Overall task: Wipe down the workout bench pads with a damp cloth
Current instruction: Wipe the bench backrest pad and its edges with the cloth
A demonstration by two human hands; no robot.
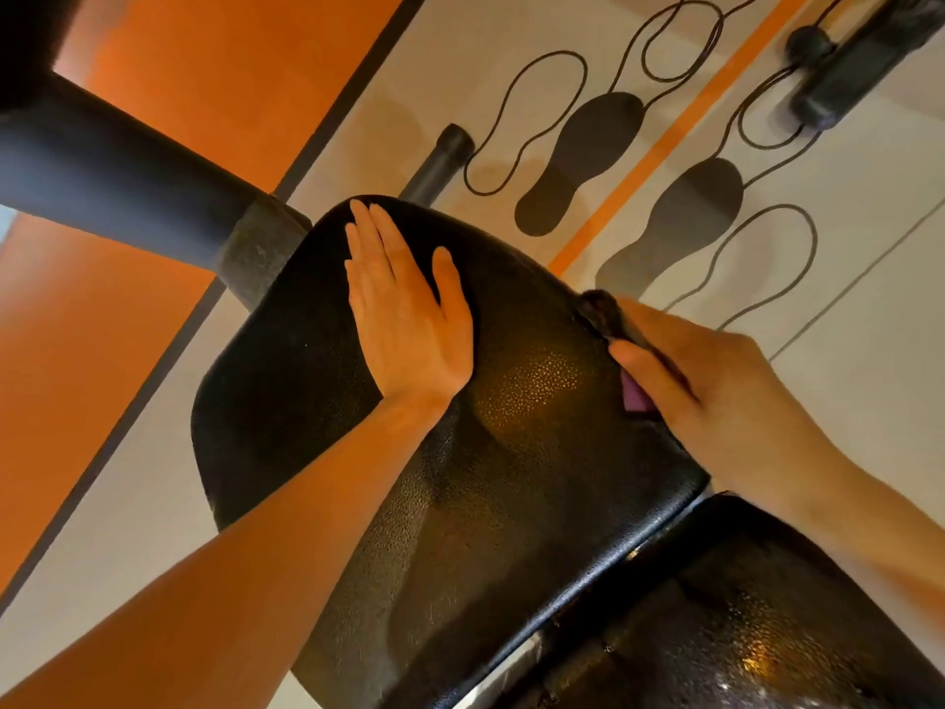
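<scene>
The black textured seat pad of the workout bench fills the middle of the view. My left hand lies flat on its far end, fingers together, holding nothing. My right hand grips a dark cloth with a purple patch showing under the thumb, pressed against the pad's right edge. Most of the cloth is hidden inside the hand. A second black pad adjoins at the bottom right, across a narrow gap.
A thick black foam roller on the bench frame juts in from the left. The floor mat shows grey footprint shapes, looping black lines and an orange stripe. Another black padded bar lies at top right.
</scene>
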